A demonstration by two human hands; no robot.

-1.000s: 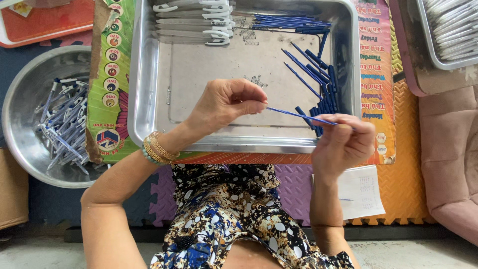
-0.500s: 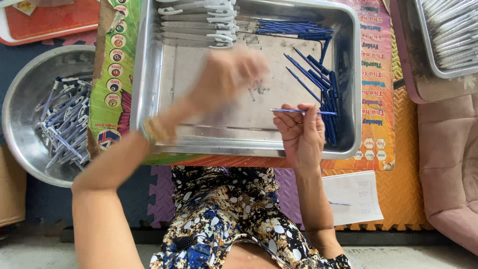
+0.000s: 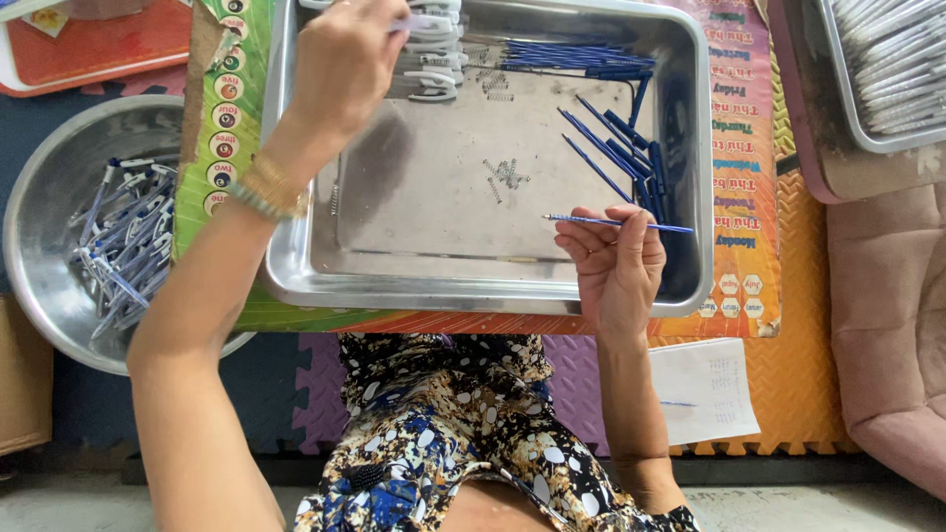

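A: While the right hand (image 3: 616,266) pinches a thin blue pen refill (image 3: 616,223) level above the steel tray (image 3: 695,148), where is the other hand?

B: The left hand (image 3: 345,64) is stretched to the tray's far edge, fingers closed on a pale pen barrel (image 3: 419,22) at the row of white barrels (image 3: 429,59).

A: And the parts around them?

B: More blue refills (image 3: 626,138) lie loose along the tray's right side and in a bundle at the top. A few small springs (image 3: 507,174) sit on the bare tray floor, near its middle.

A: How far along does the work look?

B: Partway, as I judge it. A round metal bowl (image 3: 39,286) beside the tray, on the left, holds a heap of put-together pens (image 3: 123,241), yet plenty of barrels and refills wait unjoined. A second tray (image 3: 838,89), at upper right, holds pale sticks, too cropped to tell further.
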